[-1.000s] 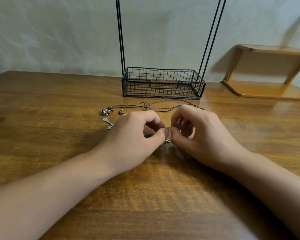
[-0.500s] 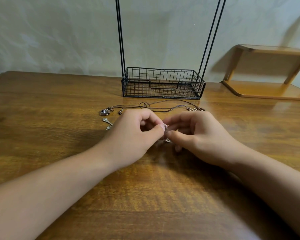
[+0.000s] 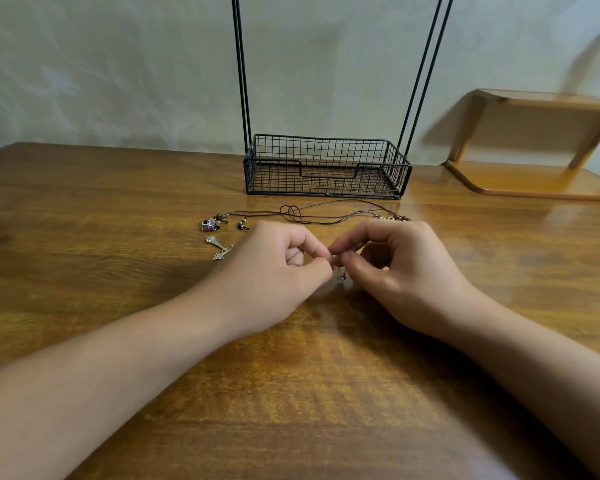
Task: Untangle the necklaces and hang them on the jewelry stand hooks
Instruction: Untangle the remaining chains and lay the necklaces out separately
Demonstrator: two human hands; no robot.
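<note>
While pinched between thumb and forefinger of both left hand (image 3: pixel 278 271) and right hand (image 3: pixel 395 271), thin chain (image 3: pixel 342 273) with small clasp dangling, just in front of brown cord necklace (image 3: pixel 326 216). Cord's long axis left–right, camera charm (image 3: pixel 210 224) at left end. Two silver pendants (image 3: pixel 219 247) left of cord. One wire-basket jewelry stand (image 3: pixel 326 168) behind; wooden shelf (image 3: pixel 534 140) right.

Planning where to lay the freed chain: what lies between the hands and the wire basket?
In the head view, the dark cord necklace lies on the table between the hands and the basket.
</note>
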